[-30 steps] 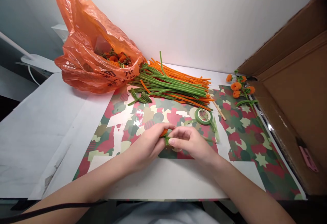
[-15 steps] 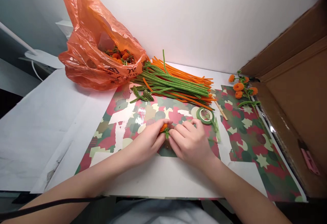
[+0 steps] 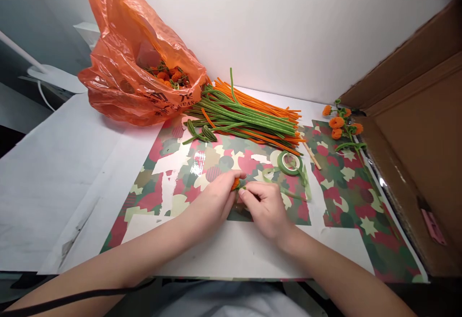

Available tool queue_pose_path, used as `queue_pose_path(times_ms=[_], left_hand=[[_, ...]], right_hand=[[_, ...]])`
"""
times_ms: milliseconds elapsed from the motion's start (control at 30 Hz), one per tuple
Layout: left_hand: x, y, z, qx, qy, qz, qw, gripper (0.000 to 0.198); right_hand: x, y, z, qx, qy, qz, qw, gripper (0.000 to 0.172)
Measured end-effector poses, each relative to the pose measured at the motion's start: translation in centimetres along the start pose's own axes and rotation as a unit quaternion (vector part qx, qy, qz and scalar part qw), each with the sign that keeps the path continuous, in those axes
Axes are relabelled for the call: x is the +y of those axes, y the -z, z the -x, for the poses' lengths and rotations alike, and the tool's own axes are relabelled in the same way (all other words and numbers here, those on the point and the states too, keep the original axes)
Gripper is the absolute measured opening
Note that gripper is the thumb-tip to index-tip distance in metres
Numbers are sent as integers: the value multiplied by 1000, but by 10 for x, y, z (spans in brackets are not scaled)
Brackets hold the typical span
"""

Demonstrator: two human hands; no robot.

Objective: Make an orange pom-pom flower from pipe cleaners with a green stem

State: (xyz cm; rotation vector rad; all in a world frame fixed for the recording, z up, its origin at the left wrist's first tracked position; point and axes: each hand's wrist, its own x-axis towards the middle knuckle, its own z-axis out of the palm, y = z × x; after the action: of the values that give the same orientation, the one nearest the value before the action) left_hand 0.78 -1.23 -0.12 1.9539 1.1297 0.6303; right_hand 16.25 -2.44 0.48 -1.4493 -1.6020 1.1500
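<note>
My left hand (image 3: 212, 201) pinches a small orange pipe-cleaner flower (image 3: 236, 183) on a green stem, low over the camouflage-patterned mat (image 3: 339, 187). My right hand (image 3: 265, 206) is closed just to its right, fingertips pressed on the green stem and on a strip of green tape (image 3: 288, 192) that runs back to the tape roll (image 3: 289, 163). Both hands touch at the flower. Most of the stem is hidden under my fingers.
A pile of green and orange pipe cleaners (image 3: 249, 119) lies behind the mat. An orange plastic bag (image 3: 133, 61) with finished flowers sits at back left. A finished orange flower sprig (image 3: 342, 126) lies at right beside a cardboard box (image 3: 418, 138). A wooden stick (image 3: 310, 155) lies by the roll.
My right hand has turned and drawn a loop of green tape away from the roll. My left hand has kept its hold on the flower, shifting slightly.
</note>
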Motion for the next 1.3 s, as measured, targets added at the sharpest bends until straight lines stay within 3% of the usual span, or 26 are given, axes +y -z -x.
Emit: queue_pose_path(times_ms=[67,133,200,267,333,400,433,467,533,567,633,700,767,833,933,1000,1100,1233,1300], left_hand=[[-2,-4,1,27,-34,-39,998,36],[-4,-7,0,53,-82,-75,992,36],[-5,-8,0,63,-118,-96,986,35],[-5,-8,-1,55,-109,-92,988,35],[-3,-5,-2,32,-53,-60,996,34],[0,0,-3,1,17,-12,1000,32],[2,3,-4,-14,45,13,999,31],[4,6,-5,-29,66,37,997,30],[7,12,-7,-58,93,86,990,27],[9,14,-8,-72,102,109,986,26],[10,17,-9,-95,117,143,978,24],[10,17,-9,-99,127,155,975,23],[9,17,-8,-90,126,145,977,21],[9,16,-8,-80,113,127,982,19],[8,14,-7,-71,83,107,988,19],[7,12,-6,-64,65,108,990,23],[6,9,-4,-55,45,103,992,28],[4,5,-3,-29,30,53,998,30],[4,6,-3,-12,31,46,998,30]], right_hand=[[-4,-1,-1,-37,-158,-176,971,27],[-6,0,-3,-68,-277,-314,906,23],[-6,2,-4,-101,-345,-395,846,22],[-4,5,-4,-134,-354,-396,837,23],[-3,8,-3,-126,-284,-303,901,25],[-2,13,-2,-35,-113,-124,985,20],[-2,16,-2,22,-2,-17,1000,20],[-2,18,-2,72,114,89,987,23],[-1,21,-2,104,298,265,911,24],[-1,22,-3,101,354,325,871,20],[1,21,-4,99,400,391,823,13],[3,18,-4,108,401,401,817,12],[4,15,-3,105,382,380,836,14],[5,13,-2,86,336,326,879,16],[2,13,-1,32,179,184,966,15],[-1,15,-2,-13,43,61,997,12],[-2,17,-7,-64,-118,-129,982,9],[2,19,-12,-99,-265,-326,902,25],[4,19,-11,-110,-290,-356,881,27]])
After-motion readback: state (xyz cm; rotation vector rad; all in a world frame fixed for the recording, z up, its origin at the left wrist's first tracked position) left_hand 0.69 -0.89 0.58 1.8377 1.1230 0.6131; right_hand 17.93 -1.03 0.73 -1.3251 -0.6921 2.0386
